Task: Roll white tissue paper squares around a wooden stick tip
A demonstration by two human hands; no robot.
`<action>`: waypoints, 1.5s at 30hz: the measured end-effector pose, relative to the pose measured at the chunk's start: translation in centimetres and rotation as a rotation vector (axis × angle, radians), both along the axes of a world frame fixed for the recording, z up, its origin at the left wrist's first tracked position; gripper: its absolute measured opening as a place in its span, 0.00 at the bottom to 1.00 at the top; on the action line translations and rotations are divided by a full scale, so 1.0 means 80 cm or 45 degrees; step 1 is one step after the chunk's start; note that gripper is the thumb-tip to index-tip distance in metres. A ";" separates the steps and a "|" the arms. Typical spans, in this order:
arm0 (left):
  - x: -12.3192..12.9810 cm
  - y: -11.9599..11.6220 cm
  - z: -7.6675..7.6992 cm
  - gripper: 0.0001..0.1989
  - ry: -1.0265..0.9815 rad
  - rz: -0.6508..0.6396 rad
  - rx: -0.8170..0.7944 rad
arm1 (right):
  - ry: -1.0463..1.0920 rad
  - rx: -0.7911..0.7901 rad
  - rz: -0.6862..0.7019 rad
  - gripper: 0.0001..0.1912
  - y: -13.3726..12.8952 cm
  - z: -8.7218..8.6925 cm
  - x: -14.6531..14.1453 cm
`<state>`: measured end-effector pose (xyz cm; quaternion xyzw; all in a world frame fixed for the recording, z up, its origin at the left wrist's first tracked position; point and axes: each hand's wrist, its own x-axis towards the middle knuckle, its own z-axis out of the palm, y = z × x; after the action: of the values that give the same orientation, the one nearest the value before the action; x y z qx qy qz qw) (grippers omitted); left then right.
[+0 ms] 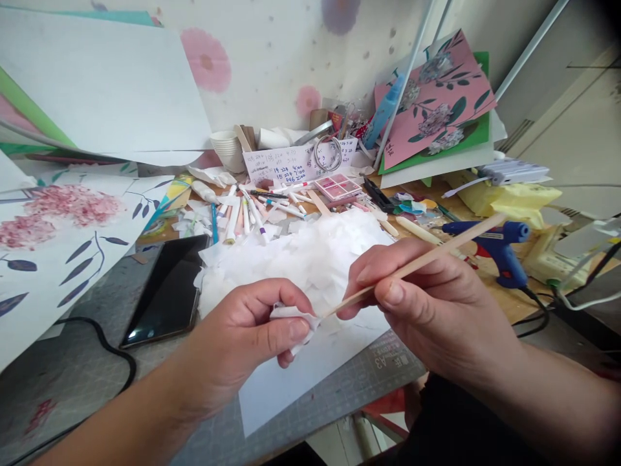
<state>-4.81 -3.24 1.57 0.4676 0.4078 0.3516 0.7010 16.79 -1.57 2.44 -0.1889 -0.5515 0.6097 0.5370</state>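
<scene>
Between the thumb and fingers of my left hand (257, 330) is a small piece of white tissue paper (306, 321), pinched and partly folded. My right hand (427, 298) grips a thin wooden stick (431, 255) like a pen, its lower tip touching the paper. The stick slants up to the right. Beneath both hands, a heap of white tissue paper pieces (291, 259) lies on a white sheet (272, 395), which rests on a grey cutting mat (349, 382).
A black phone (167, 288) lies left of the heap. Several markers (242, 220) and a makeup palette (338, 188) sit behind it. At right is a blue glue gun (507, 252) with its cord. Flower artworks stand at left (92, 259) and right (436, 103).
</scene>
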 end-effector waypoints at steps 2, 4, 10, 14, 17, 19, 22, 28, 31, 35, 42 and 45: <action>0.000 0.000 -0.001 0.05 -0.002 -0.003 -0.012 | -0.024 0.065 -0.016 0.04 -0.001 0.000 -0.001; 0.001 0.000 -0.001 0.06 0.001 -0.004 -0.026 | -0.029 0.094 -0.020 0.03 -0.002 0.001 -0.002; -0.001 -0.002 0.000 0.07 0.070 -0.018 -0.027 | -0.048 0.059 -0.008 0.03 -0.004 0.002 -0.002; -0.003 -0.003 0.001 0.06 0.138 -0.028 -0.014 | -0.068 0.066 -0.003 0.03 -0.005 0.002 -0.002; -0.004 -0.003 -0.001 0.06 0.166 -0.041 -0.010 | -0.091 0.103 0.004 0.03 -0.005 0.003 -0.001; -0.005 -0.002 -0.003 0.06 0.177 -0.038 -0.010 | -0.116 0.130 0.004 0.04 -0.005 0.004 0.000; -0.006 -0.002 -0.004 0.06 0.183 -0.051 -0.017 | -0.146 0.152 0.010 0.04 -0.005 0.006 0.002; -0.002 -0.003 0.001 0.07 0.190 -0.033 -0.020 | -0.224 0.183 -0.012 0.04 -0.004 0.008 0.004; 0.000 -0.004 0.004 0.07 0.206 -0.008 -0.035 | -0.183 0.153 0.001 0.04 -0.004 0.006 0.004; 0.000 -0.004 0.004 0.06 0.217 -0.021 -0.040 | -0.168 0.134 -0.004 0.03 -0.004 0.005 0.003; -0.002 -0.003 0.002 0.06 0.226 -0.040 -0.028 | -0.204 0.148 0.017 0.03 -0.005 0.008 0.005; -0.003 -0.003 0.002 0.05 0.214 -0.068 -0.026 | -0.217 0.146 0.016 0.04 -0.005 0.009 0.006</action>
<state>-5.04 -3.46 1.69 0.4989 0.4562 0.2882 0.6782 17.28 -2.00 3.15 -0.2056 -0.6304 0.5623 0.4942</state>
